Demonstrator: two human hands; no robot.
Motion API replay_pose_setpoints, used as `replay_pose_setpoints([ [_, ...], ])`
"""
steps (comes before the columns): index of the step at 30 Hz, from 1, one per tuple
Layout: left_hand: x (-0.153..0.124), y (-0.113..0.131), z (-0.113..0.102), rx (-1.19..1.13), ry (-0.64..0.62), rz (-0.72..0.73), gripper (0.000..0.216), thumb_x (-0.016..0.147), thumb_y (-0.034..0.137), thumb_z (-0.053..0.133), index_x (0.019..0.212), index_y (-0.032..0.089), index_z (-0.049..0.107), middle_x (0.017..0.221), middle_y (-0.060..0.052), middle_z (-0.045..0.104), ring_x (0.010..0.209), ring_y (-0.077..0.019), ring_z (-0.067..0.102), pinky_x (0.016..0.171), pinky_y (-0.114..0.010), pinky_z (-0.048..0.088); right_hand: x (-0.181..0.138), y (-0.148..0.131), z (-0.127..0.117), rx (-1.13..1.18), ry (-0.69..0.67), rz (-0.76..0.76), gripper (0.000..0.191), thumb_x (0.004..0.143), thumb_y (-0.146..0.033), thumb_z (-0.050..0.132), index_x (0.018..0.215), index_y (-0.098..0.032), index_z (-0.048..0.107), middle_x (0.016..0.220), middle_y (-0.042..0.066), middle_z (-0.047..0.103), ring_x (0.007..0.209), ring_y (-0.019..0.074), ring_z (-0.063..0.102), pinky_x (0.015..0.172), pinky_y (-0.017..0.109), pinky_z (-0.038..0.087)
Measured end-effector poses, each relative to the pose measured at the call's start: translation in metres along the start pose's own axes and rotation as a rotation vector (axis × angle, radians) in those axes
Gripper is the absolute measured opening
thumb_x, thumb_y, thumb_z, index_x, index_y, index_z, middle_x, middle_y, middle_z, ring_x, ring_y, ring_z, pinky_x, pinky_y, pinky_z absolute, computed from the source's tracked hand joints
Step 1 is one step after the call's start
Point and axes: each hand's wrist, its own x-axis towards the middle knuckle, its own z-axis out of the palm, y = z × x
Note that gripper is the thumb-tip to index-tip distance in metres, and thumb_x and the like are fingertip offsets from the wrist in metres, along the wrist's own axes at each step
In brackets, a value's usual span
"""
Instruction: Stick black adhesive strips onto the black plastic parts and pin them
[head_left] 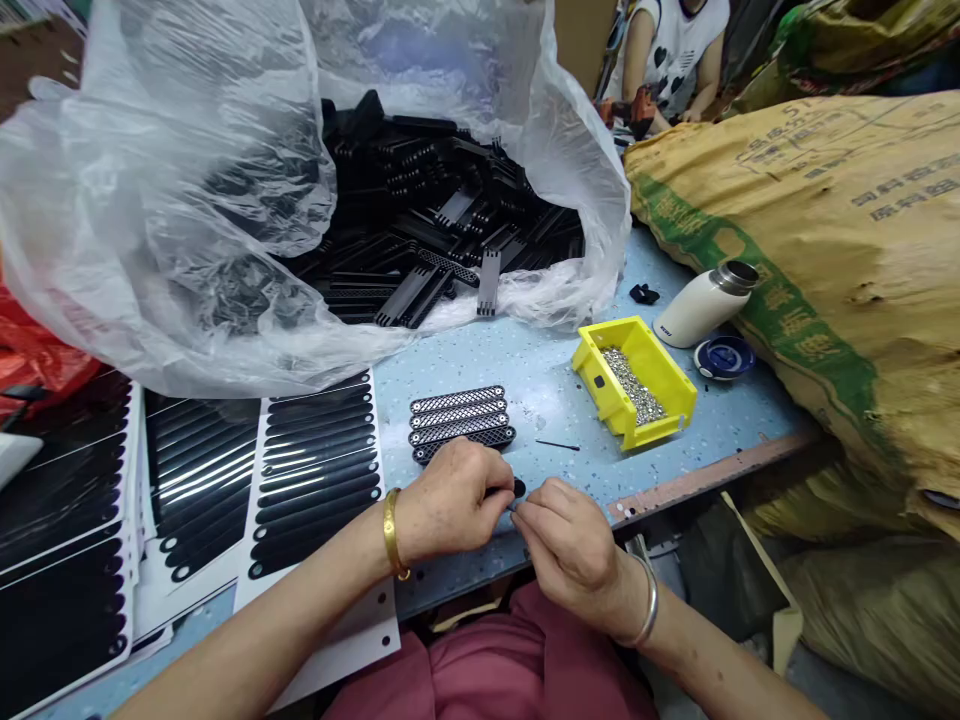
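Note:
My left hand (454, 495), with a gold bangle at the wrist, is closed on a black piece (519, 488) whose rounded end shows past the thumb and finger. The rest of that piece is hidden. Fingertips of my right hand (570, 540) are pinched together beside it, almost touching the left thumb; what they hold is too small to make out. Just beyond my left hand, several black pieces with a crosshatched face (459, 405) lie side by side on the blue speckled table (540, 370). A thin black stick (557, 444) lies to their right.
A large clear plastic bag (172, 200) full of black plastic parts (450, 210) stands behind. Sheets of black strips (315, 470) lie left. A yellow bin (660, 400) holds small metal parts (630, 385). Right are a white flask (697, 305), its lid (724, 357), yellow sacks (847, 250) and another person (675, 60).

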Motion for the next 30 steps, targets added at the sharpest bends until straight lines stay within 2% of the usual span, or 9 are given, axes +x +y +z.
replay_pose_setpoints([
  [6,0.008,-0.003,-0.001,0.062,0.042,-0.023,0.017,0.076,0.013,0.053,0.067,0.014,0.067,0.068,-0.005,0.067,0.067,-0.0174,0.058,0.068,-0.029,0.041,-0.007,0.005,0.013,0.076,0.078,0.071,0.026,0.087,-0.003,0.046,0.067,-0.018,0.054,0.062,0.004,0.050,0.061,0.0160,0.046,0.058,0.030,0.037],
  [11,0.028,-0.013,-0.001,-0.001,-0.174,0.034,0.016,0.074,0.012,0.056,0.064,0.015,0.068,0.062,-0.002,0.065,0.058,-0.0125,0.054,0.058,-0.023,0.037,-0.011,0.010,0.021,0.180,0.132,0.191,0.021,0.086,-0.006,0.049,0.070,-0.017,0.057,0.062,0.003,0.055,0.059,0.0144,0.051,0.055,0.027,0.039],
  [13,0.034,-0.015,-0.001,0.000,-0.224,0.048,0.016,0.073,0.011,0.056,0.062,0.015,0.068,0.060,-0.001,0.064,0.056,-0.0117,0.053,0.057,-0.023,0.036,-0.013,0.011,0.022,0.189,0.149,0.204,0.021,0.086,-0.006,0.050,0.070,-0.017,0.057,0.063,0.004,0.056,0.059,0.0146,0.052,0.056,0.027,0.040],
  [15,0.035,-0.016,-0.003,-0.005,-0.217,0.040,0.016,0.073,0.011,0.056,0.062,0.015,0.068,0.059,-0.001,0.063,0.055,-0.0111,0.051,0.056,-0.022,0.035,-0.013,0.012,0.023,0.194,0.166,0.211,0.019,0.086,-0.006,0.050,0.072,-0.016,0.059,0.064,0.005,0.058,0.061,0.0151,0.054,0.057,0.027,0.042],
  [19,0.031,-0.013,-0.008,-0.066,-0.103,-0.022,0.017,0.076,0.013,0.055,0.067,0.014,0.069,0.060,0.000,0.063,0.055,-0.0103,0.051,0.057,-0.022,0.036,-0.013,0.011,0.021,0.230,0.170,0.233,0.017,0.086,-0.007,0.052,0.075,-0.015,0.061,0.065,0.006,0.061,0.061,0.0151,0.056,0.058,0.027,0.043],
  [21,0.029,-0.011,-0.009,-0.098,-0.088,-0.037,0.017,0.076,0.013,0.055,0.068,0.014,0.070,0.059,0.001,0.063,0.055,-0.0099,0.050,0.056,-0.021,0.035,-0.012,0.010,0.020,0.250,0.170,0.226,0.017,0.086,-0.007,0.052,0.074,-0.015,0.061,0.065,0.006,0.060,0.061,0.0149,0.056,0.057,0.026,0.044],
  [26,0.032,-0.010,-0.005,-0.059,-0.266,-0.004,0.016,0.070,0.009,0.056,0.062,0.014,0.069,0.054,0.001,0.061,0.051,-0.0097,0.047,0.053,-0.021,0.034,-0.010,0.005,0.019,0.268,0.177,0.192,0.018,0.086,-0.006,0.051,0.075,-0.016,0.062,0.066,0.006,0.061,0.062,0.0151,0.057,0.058,0.027,0.046],
  [30,0.034,-0.012,-0.001,0.012,-0.307,0.003,0.017,0.068,0.009,0.055,0.062,0.016,0.070,0.056,-0.001,0.063,0.054,-0.0118,0.051,0.056,-0.022,0.036,-0.013,0.005,0.021,0.271,0.174,0.188,0.017,0.085,-0.005,0.052,0.078,-0.016,0.063,0.069,0.007,0.064,0.065,0.0167,0.059,0.060,0.029,0.049],
])
